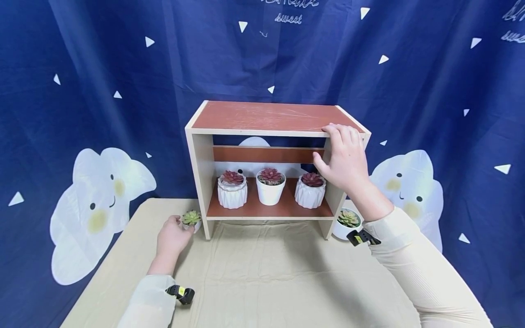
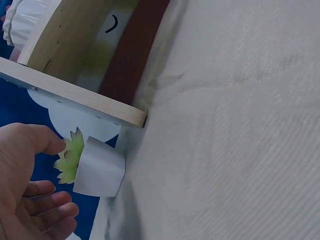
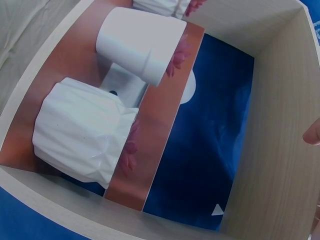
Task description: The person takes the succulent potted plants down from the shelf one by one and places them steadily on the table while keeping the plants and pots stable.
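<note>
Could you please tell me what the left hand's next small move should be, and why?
Probably the left hand should close gently around the small white pot: its fingers are beside the green plant but not wrapped round the pot, while the right hand rests on the shelf.

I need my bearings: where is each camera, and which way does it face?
Head: on the head, facing forward and down at the shelf; left hand, right hand and forearms show.
Left wrist: on that wrist, facing the green plant; left hand shows.
Right wrist: on that wrist, facing into the shelf; a fingertip shows.
Head and right wrist share the smooth white pot.
</note>
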The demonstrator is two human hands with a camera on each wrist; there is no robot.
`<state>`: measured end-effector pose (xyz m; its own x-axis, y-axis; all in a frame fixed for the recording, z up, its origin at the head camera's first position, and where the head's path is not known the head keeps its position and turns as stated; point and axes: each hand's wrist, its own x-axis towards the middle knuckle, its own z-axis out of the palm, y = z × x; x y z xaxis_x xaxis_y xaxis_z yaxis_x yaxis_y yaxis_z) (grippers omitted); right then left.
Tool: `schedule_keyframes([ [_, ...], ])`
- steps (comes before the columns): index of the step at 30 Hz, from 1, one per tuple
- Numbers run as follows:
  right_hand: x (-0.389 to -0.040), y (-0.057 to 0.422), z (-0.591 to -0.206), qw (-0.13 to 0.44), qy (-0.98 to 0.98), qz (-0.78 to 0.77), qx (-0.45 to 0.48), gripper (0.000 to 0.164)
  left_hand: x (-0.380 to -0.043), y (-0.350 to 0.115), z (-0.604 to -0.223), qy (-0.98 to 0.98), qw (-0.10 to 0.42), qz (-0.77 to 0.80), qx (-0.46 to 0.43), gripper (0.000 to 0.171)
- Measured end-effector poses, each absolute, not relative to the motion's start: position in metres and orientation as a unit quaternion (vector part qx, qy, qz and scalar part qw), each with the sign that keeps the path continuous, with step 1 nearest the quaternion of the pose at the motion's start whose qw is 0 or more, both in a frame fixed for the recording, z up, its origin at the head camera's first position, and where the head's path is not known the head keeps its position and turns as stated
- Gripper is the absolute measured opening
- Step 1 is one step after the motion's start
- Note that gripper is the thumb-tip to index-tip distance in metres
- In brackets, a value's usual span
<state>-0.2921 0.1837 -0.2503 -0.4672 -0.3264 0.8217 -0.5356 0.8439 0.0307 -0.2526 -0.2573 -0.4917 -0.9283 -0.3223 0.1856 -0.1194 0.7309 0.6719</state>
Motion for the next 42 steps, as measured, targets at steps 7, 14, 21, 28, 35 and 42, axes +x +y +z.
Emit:
schedule_keyframes([
  [7,-0.293,0.184,-0.251,0.453,-0.846,0.117,0.257,0.060,-0.252,-0.258,-0.486,-0.917,0.160,-0.344,0.122,0.057],
  [14,-0.292,0.184,-0.250,0.454,-0.846,0.115,0.255,0.060,-0.250,-0.256,-0.472,-0.917,0.179,-0.336,0.121,0.048],
  [21,-0.292,0.184,-0.251,0.451,-0.847,0.117,0.257,0.059,-0.250,-0.254,-0.457,-0.915,0.197,-0.331,0.120,0.044],
  [28,-0.293,0.185,-0.251,0.453,-0.845,0.114,0.260,0.059,-0.251,-0.251,-0.443,-0.915,0.223,-0.320,0.104,0.042],
  [35,-0.293,0.184,-0.251,0.452,-0.845,0.114,0.262,0.059,-0.250,-0.245,-0.424,-0.912,0.252,-0.312,0.090,0.037],
  [42,-0.292,0.185,-0.250,0.448,-0.849,0.113,0.257,0.059,-0.250,-0.236,-0.401,-0.906,0.275,-0.313,0.077,0.037],
])
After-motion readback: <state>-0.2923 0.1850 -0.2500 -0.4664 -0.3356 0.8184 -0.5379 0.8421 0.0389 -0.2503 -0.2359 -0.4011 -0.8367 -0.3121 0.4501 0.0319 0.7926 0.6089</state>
